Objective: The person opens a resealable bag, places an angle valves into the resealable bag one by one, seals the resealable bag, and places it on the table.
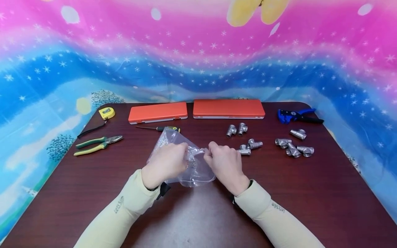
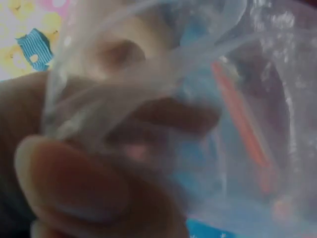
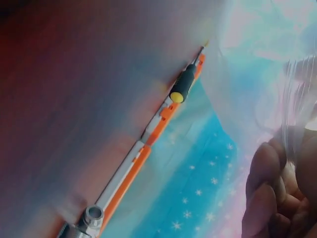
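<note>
A clear plastic bag (image 1: 196,175) hangs between both hands over the middle of the table. My left hand (image 1: 167,162) grips its edge on one side, and my right hand (image 1: 225,165) pinches it on the other. In the left wrist view the thumb (image 2: 74,183) presses on the thin film (image 2: 247,198), with a finger showing blurred through it. The right wrist view has curled fingers (image 3: 267,198) holding bunched, creased film (image 3: 292,109). Close by the right hand lie metal tee pipe fittings (image 1: 245,150), one partly hidden behind it.
Behind the bag lies a screwdriver (image 1: 169,129). Two orange cases, one left (image 1: 158,113) and one right (image 1: 228,109), line the back. Pliers (image 1: 99,144) and a yellow tape measure (image 1: 107,113) are left; more tee fittings (image 1: 293,150) and a blue-handled tool (image 1: 299,115) are right.
</note>
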The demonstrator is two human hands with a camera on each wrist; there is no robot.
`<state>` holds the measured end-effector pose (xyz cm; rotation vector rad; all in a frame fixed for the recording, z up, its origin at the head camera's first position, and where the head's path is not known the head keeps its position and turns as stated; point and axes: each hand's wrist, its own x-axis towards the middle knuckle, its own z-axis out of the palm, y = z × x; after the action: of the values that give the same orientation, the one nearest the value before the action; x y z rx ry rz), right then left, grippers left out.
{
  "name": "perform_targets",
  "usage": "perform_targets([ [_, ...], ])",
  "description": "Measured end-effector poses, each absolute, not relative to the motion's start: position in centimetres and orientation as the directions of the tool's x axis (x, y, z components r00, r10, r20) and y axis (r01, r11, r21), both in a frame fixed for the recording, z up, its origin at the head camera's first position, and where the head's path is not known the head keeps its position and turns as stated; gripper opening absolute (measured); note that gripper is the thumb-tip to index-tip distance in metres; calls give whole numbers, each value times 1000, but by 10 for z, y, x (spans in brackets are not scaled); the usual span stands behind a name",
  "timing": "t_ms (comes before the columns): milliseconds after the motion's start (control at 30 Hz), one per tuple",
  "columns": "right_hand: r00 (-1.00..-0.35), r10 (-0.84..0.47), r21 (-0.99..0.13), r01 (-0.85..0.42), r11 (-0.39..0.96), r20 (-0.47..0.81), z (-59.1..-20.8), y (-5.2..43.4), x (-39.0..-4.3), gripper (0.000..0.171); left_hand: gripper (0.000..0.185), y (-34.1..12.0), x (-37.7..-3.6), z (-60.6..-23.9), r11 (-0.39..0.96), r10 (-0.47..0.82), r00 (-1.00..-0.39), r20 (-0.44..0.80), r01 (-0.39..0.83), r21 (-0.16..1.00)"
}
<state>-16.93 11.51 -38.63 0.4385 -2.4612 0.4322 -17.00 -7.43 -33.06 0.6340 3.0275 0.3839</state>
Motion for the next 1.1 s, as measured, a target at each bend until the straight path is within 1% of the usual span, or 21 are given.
perform_targets([
  [67, -772, -222, -207, -414, 886, 596, -388, 114, -169, 29, 15, -77, -172, -330, 897, 370, -929, 22, 363, 254],
  [167, -825, -239, -264, -416, 871, 512, -387, 114, -170, 25, 13, -79, -174, -329, 902, 316, -948, 24, 308, 303],
  [267, -890, -274, -350, -404, 845, 365, -386, 116, -171, 18, 6, -81, -176, -328, 891, 293, -956, 8, 276, 360],
  [333, -929, -303, -470, -370, 801, 214, -385, 117, -171, 17, 5, -83, -177, -328, 886, 279, -960, 4, 259, 384],
  [367, -938, -319, -530, -339, 777, 133, -384, 117, -171, 20, 4, -84, -178, -327, 887, 270, -963, 1, 249, 389],
  [433, -938, -346, -628, -261, 733, -14, -383, 119, -172, 29, 4, -87, -180, -326, 889, 252, -968, -7, 228, 396],
  [500, -925, -360, -688, -182, 702, -123, -381, 121, -172, 36, 4, -89, -182, -325, 887, 238, -971, -31, 205, 413],
  [533, -918, -365, -699, -159, 697, -155, -379, 122, -172, 37, 4, -90, -183, -324, 885, 240, -970, -40, 201, 420],
  [600, -913, -365, -700, -141, 700, -181, -376, 125, -172, 36, 6, -92, -185, -321, 875, 263, -963, -54, 215, 434],
  [667, -911, -366, -708, -131, 694, -191, -373, 128, -173, 34, 21, -95, -187, -317, 851, 305, -951, -61, 243, 466],
  [733, -906, -374, -722, -123, 681, -198, -372, 130, -174, 31, 45, -104, -189, -312, 813, 377, -924, -57, 302, 497],
  [767, -902, -381, -732, -119, 671, -203, -371, 131, -175, 31, 61, -110, -190, -310, 790, 426, -904, -47, 346, 507],
  [833, -892, -396, -757, -102, 645, -217, -371, 133, -177, 31, 94, -122, -194, -310, 722, 534, -845, -19, 444, 531],
  [900, -879, -413, -780, -81, 621, -238, -370, 136, -179, 32, 119, -131, -196, -318, 647, 633, -774, -4, 527, 552],
  [967, -864, -431, -798, -60, 600, -260, -371, 138, -182, 32, 134, -134, -198, -333, 575, 710, -704, 1, 581, 575],
  [1000, -857, -440, -804, -54, 592, -266, -371, 139, -183, 32, 139, -133, -199, -341, 549, 732, -681, -8, 584, 598],
  [1100, -843, -464, -804, -65, 591, -273, -372, 141, -184, 31, 143, -127, -204, -366, 493, 769, -639, -18, 575, 653],
])
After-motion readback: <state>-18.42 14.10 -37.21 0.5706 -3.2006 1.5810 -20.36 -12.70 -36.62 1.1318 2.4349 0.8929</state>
